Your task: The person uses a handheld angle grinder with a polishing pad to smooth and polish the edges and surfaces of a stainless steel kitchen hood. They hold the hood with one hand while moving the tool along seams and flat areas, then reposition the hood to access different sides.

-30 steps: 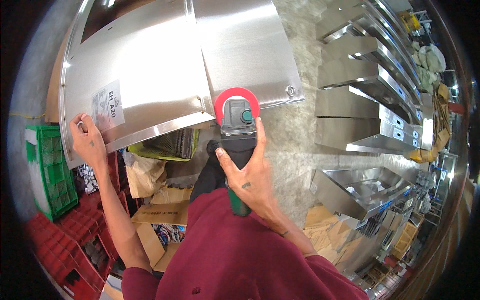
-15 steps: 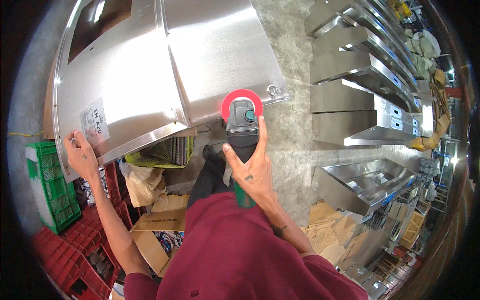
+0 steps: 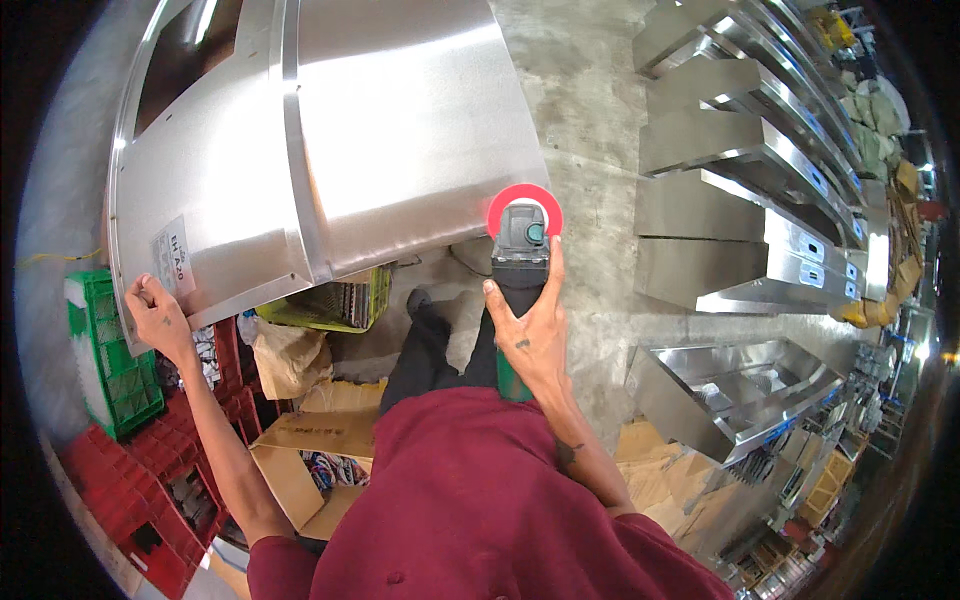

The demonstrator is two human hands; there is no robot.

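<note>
A large brushed stainless steel hood (image 3: 400, 130) spreads in front of me, with a white label (image 3: 172, 255) near its left near corner. My left hand (image 3: 160, 315) rests over that corner beside the label, fingers curled; what they pinch, if anything, is hidden. In my right hand (image 3: 530, 335) is an angle grinder (image 3: 521, 265), with a black head, teal button and green lower body. My thumb and forefinger lie along either side of its neck. Its red disc (image 3: 525, 193) overlaps the hood's right near corner; contact cannot be made out.
Steel range hoods (image 3: 710, 230) stand in a row at right, with an upturned one (image 3: 740, 390) nearer. Around my left arm are a green crate (image 3: 120, 370), red crates (image 3: 120, 480), a yellow-green basket (image 3: 380, 300) and an open cardboard box (image 3: 320, 435). A cable (image 3: 465, 262) lies below the hood.
The grinder in my right hand has moved right, along the hood's near edge to its right corner. The hood sits further left in view. My left hand stays by the label.
</note>
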